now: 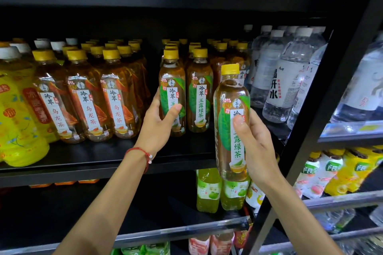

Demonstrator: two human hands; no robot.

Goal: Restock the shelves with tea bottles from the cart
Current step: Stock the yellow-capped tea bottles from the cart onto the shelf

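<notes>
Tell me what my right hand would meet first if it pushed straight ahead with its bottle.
Likely the shelved tea bottle just behind the held bottle in the right hand, though depth is unclear.

Middle tier: we see a black shelf board (pixel 93 151) carrying upright bottles in rows that run front to back. From the left stand yellow bottles (pixel 18 122), then oolong-tea bottles (pixel 85 99) with orange-leaf labels and yellow caps, three abreast. Across a gap stand green-tea bottles (pixel 200 93) with green-leaf labels, and beside them clear water bottles (pixel 277 80) with white caps. On the shelf below (pixel 176 232) we note pale green drink bottles (pixel 208 190).
</notes>
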